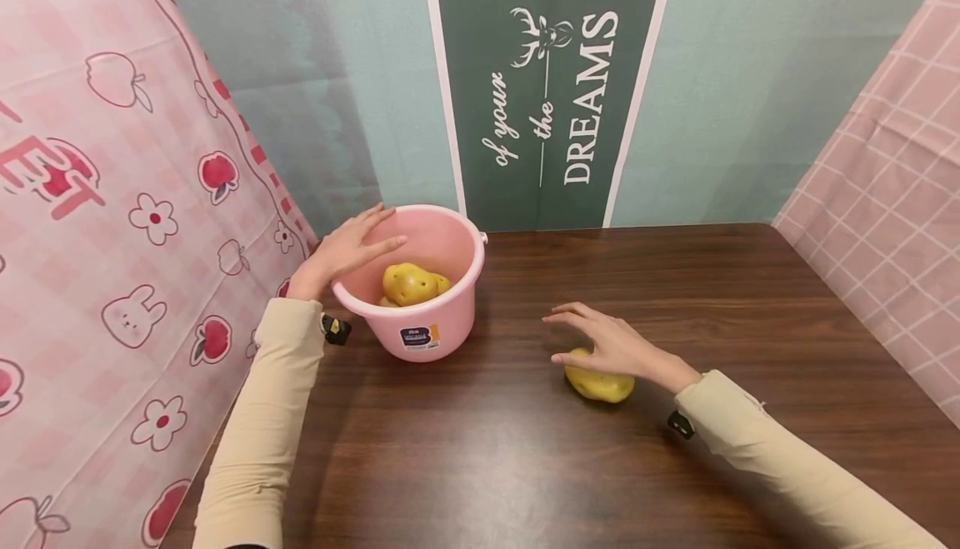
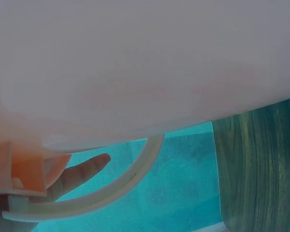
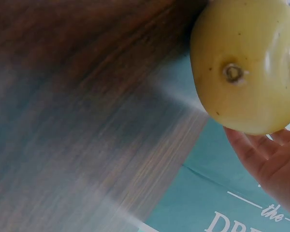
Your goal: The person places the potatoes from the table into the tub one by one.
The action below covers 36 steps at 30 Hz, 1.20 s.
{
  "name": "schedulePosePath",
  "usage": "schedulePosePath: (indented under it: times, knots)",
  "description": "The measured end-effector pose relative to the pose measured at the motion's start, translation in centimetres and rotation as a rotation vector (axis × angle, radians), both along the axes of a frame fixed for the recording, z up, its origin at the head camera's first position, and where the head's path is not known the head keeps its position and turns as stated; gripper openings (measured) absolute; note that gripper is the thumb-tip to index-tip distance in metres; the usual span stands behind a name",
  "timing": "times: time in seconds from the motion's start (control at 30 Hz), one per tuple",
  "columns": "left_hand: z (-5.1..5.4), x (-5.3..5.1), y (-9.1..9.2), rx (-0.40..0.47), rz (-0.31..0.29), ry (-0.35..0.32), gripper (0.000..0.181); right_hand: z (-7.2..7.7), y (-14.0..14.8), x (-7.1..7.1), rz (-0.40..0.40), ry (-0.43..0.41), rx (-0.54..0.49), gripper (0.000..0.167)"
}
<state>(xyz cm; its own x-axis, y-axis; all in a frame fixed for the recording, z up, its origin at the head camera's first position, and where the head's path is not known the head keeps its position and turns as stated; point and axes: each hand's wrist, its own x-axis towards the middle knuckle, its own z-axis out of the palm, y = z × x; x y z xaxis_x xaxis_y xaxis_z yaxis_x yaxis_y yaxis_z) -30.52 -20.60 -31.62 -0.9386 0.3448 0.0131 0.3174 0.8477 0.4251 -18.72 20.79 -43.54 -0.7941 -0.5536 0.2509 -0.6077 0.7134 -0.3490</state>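
A pink bucket (image 1: 423, 324) stands on the table at the left with yellow potatoes (image 1: 411, 284) inside. My left hand (image 1: 351, 247) rests at its left rim, thumb stretched over the opening and fingers along the outer side. In the left wrist view, a straight finger (image 2: 84, 174) shows beside the bucket's white handle (image 2: 111, 195). Right of the bucket, one potato (image 1: 600, 384) lies on the table. My right hand (image 1: 611, 344) is over it, fingers extended toward the bucket. The right wrist view shows this potato (image 3: 246, 67) large, partly hiding the hand; whether they touch, I cannot tell.
The brown wooden table (image 1: 510, 466) reaches back to a green cloth (image 1: 540, 199) with white lettering. A pink patterned cloth (image 1: 187, 282) hangs close along the left of the bucket, and a pink checked cloth (image 1: 900, 166) borders the right.
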Motion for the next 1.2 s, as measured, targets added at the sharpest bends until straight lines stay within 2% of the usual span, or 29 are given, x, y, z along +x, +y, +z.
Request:
schedulePosePath:
  times: [0.57,0.9,1.2]
  knots:
    - [-0.2,0.1,-0.2,0.001,0.006,-0.012,0.080,-0.9,0.0,0.7,0.002,-0.048,0.015,0.058]
    - [-0.3,0.0,-0.1,-0.001,-0.009,0.010,0.077,-1.4,0.2,1.4,-0.005,-0.066,0.035,0.058]
    - [-0.3,0.0,-0.2,-0.002,-0.013,0.013,0.076,-1.4,0.4,1.7,0.009,-0.045,0.043,0.056]
